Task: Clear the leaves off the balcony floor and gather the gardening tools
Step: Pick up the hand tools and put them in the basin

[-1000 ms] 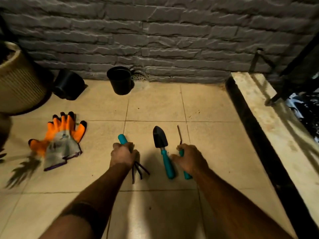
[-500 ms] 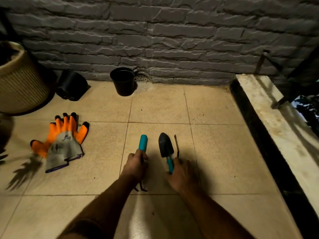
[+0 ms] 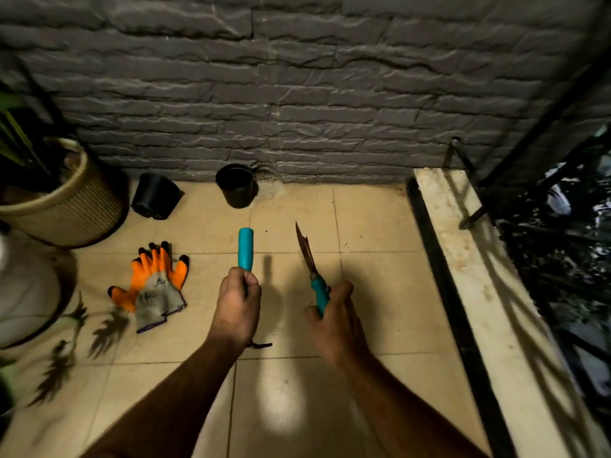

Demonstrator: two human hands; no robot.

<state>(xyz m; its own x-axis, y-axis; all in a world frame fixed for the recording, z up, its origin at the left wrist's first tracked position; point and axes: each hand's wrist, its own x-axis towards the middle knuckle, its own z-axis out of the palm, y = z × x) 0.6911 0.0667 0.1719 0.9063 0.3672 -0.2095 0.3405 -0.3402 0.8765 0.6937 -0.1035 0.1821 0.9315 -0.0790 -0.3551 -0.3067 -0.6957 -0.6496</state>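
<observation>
My left hand [image 3: 236,312] grips a small hand rake by its shaft, lifted off the tiles. Its teal handle [image 3: 245,247] points away from me and the dark tines [image 3: 261,344] stick out below my wrist. My right hand [image 3: 337,322] grips the teal handle of a trowel, held up with the dark blade [image 3: 305,251] turned edge-on and pointing away. A second thin blade seems to lie alongside it. A pair of orange and grey gloves [image 3: 155,289] lies on the floor to the left. Several dry leaves [image 3: 62,358] lie further left.
Two black plastic pots stand by the grey brick wall, one upright [image 3: 236,186] and one tipped [image 3: 155,196]. A woven planter [image 3: 66,206] and a white pot [image 3: 23,292] fill the left side. A stone ledge [image 3: 489,292] with a dark railing bounds the right.
Both hands have lifted their tools off the tiles and raised them. The trowel, which lay on the floor, is now in my right hand. The view has pulled back and up.
</observation>
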